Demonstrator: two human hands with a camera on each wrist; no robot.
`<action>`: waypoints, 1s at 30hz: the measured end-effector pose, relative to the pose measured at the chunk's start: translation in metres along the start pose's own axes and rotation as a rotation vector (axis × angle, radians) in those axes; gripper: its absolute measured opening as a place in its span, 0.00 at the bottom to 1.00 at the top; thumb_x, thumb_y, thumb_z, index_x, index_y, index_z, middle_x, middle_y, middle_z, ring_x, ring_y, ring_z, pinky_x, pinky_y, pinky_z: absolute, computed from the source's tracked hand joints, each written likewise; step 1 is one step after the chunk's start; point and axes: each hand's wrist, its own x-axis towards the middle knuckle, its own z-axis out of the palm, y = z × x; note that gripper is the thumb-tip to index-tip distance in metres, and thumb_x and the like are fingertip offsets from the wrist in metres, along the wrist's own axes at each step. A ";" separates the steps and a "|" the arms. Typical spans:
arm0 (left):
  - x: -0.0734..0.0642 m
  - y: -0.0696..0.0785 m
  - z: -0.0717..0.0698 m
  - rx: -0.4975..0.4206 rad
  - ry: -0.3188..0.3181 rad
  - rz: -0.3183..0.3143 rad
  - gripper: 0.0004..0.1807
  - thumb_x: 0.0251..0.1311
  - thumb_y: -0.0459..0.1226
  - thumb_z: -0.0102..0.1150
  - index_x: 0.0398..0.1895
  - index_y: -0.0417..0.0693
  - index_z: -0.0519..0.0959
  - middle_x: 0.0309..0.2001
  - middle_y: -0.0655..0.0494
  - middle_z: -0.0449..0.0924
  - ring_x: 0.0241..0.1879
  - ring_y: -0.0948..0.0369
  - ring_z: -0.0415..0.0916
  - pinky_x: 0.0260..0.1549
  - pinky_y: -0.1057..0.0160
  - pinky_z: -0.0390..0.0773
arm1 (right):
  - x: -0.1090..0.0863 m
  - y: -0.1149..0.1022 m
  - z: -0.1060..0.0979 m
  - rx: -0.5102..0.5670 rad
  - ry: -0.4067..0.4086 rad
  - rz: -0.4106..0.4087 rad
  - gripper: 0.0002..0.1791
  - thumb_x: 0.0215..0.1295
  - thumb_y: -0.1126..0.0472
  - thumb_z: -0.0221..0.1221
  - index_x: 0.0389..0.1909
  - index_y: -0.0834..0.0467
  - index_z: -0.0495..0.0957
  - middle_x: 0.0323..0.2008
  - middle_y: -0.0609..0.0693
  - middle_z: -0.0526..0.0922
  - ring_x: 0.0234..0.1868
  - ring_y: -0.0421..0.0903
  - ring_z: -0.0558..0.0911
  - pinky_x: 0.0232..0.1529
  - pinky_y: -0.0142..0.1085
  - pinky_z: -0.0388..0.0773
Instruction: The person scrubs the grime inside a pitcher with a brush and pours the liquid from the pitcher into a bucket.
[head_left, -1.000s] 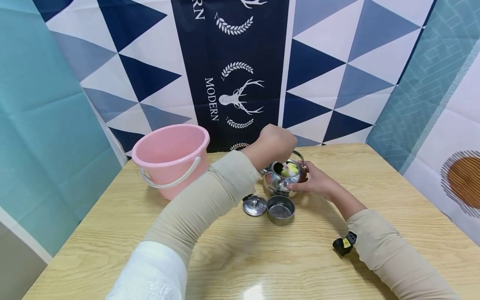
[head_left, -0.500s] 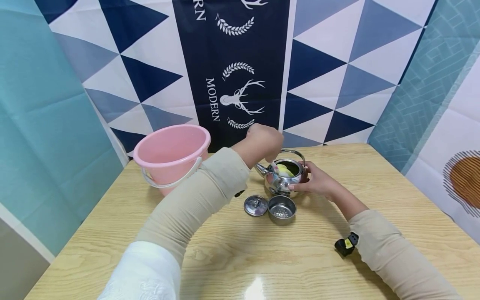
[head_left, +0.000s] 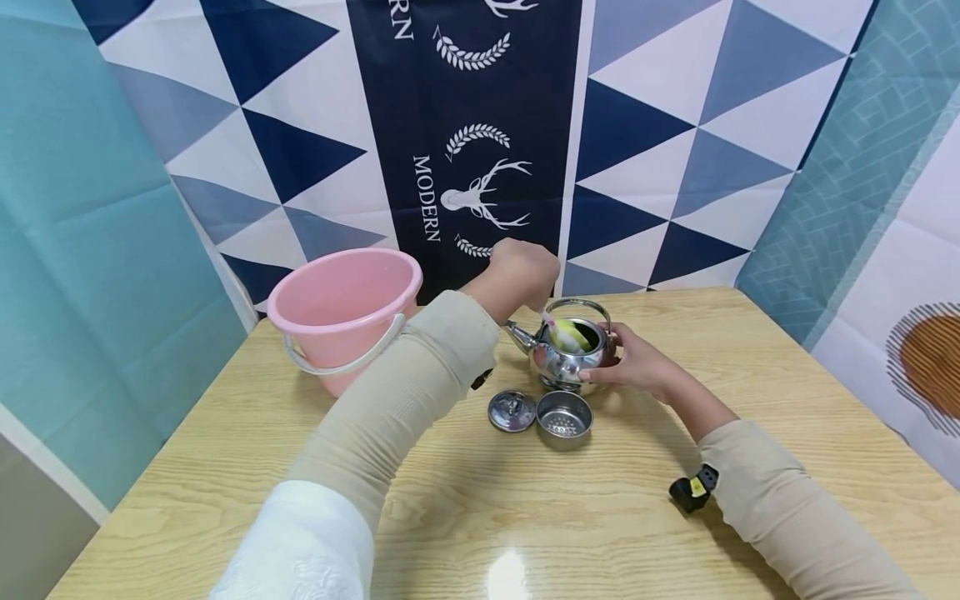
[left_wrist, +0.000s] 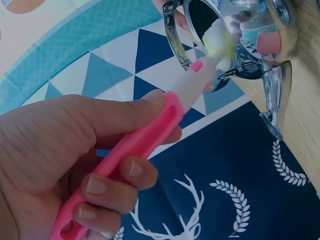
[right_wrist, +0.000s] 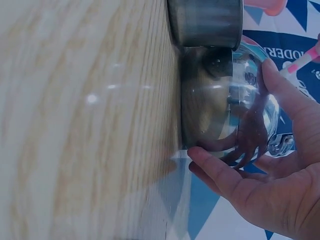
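Observation:
A shiny metal teapot [head_left: 553, 363] stands on the table, its mouth uncovered and its arched handle up. My left hand [head_left: 523, 271] grips the pink handle of a sponge brush [left_wrist: 145, 135] above the spout side. The brush slants down, and its yellow and white sponge head [head_left: 567, 335] sits in the teapot's mouth; the head's lower part is hidden inside. On the pot's right side, my right hand [head_left: 637, 362] holds the round body between thumb and fingers. In the right wrist view, the fingers [right_wrist: 215, 167] curve round the teapot's belly.
In front of the teapot are its metal lid [head_left: 512, 411] and a perforated metal strainer cup [head_left: 564, 418], side by side. A pink bucket [head_left: 341, 329] with a white handle stands at the back left. Patterned cloth [head_left: 465, 125] hangs behind the wooden table [head_left: 600, 517].
My left hand has shifted left and the brush now leans more, its sponge head showing in the teapot's mouth. The right hand has stayed on the teapot.

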 end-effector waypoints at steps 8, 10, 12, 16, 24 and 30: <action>0.003 0.010 0.001 0.056 0.060 0.070 0.09 0.67 0.41 0.47 0.38 0.57 0.79 0.33 0.63 0.74 0.31 0.64 0.68 0.34 0.61 0.74 | -0.001 -0.001 0.000 0.002 -0.005 -0.003 0.53 0.56 0.55 0.71 0.72 0.67 0.46 0.68 0.76 0.52 0.69 0.70 0.53 0.65 0.62 0.55; 0.002 0.014 -0.001 0.054 0.065 0.083 0.09 0.67 0.40 0.47 0.39 0.58 0.79 0.33 0.63 0.74 0.31 0.64 0.68 0.33 0.62 0.73 | -0.002 -0.001 0.000 0.003 -0.006 -0.002 0.53 0.56 0.56 0.71 0.72 0.67 0.45 0.68 0.76 0.51 0.69 0.70 0.53 0.65 0.62 0.55; 0.000 0.018 -0.002 0.055 0.064 0.095 0.09 0.67 0.40 0.47 0.40 0.58 0.79 0.33 0.63 0.74 0.31 0.64 0.69 0.33 0.62 0.74 | -0.002 -0.001 0.000 0.005 -0.009 -0.002 0.53 0.57 0.56 0.71 0.72 0.67 0.45 0.68 0.76 0.51 0.69 0.70 0.53 0.65 0.61 0.55; -0.006 0.024 -0.005 0.057 0.052 0.120 0.09 0.67 0.41 0.47 0.39 0.58 0.80 0.32 0.63 0.74 0.32 0.64 0.69 0.35 0.63 0.74 | -0.002 -0.001 0.000 0.002 -0.013 0.004 0.54 0.57 0.55 0.71 0.72 0.66 0.44 0.68 0.75 0.51 0.69 0.69 0.54 0.65 0.61 0.55; -0.015 0.020 0.002 0.041 0.018 0.141 0.07 0.65 0.41 0.52 0.39 0.57 0.80 0.32 0.63 0.74 0.31 0.64 0.69 0.32 0.63 0.74 | -0.002 -0.002 0.000 -0.021 -0.011 0.021 0.55 0.57 0.54 0.71 0.72 0.67 0.44 0.68 0.76 0.51 0.70 0.71 0.51 0.65 0.63 0.53; -0.025 0.008 0.007 0.022 0.037 0.111 0.06 0.64 0.41 0.54 0.37 0.56 0.81 0.31 0.63 0.77 0.30 0.64 0.71 0.31 0.64 0.75 | -0.002 -0.003 0.000 -0.019 -0.004 0.013 0.54 0.56 0.55 0.71 0.72 0.67 0.45 0.68 0.76 0.51 0.70 0.72 0.51 0.65 0.63 0.53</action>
